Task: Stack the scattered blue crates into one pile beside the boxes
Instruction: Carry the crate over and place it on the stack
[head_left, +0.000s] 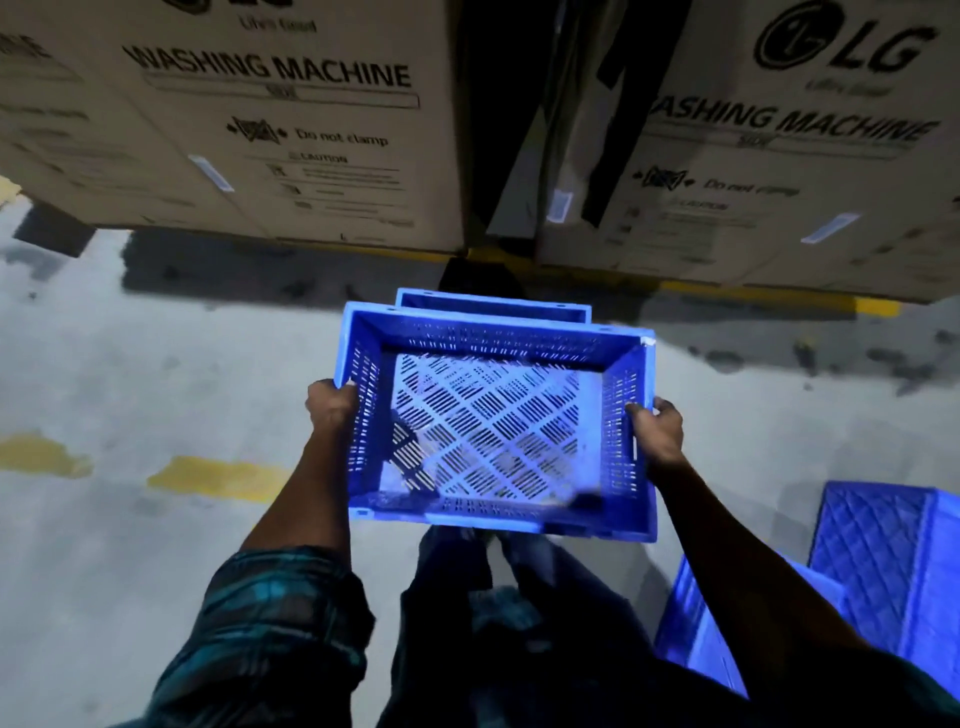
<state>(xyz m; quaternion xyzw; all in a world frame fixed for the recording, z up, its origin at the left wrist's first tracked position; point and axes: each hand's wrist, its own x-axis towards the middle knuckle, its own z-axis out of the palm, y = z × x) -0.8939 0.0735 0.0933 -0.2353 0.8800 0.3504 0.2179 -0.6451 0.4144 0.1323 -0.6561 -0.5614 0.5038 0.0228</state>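
Fingers of the left hand (332, 402) and right hand (657, 434) curl over the side rims of an empty blue crate (493, 415), holding it above a second crate (493, 304) on the floor (156, 364), just before two washing machine boxes (270, 119). More blue crates (883, 561) sit right of the held one.
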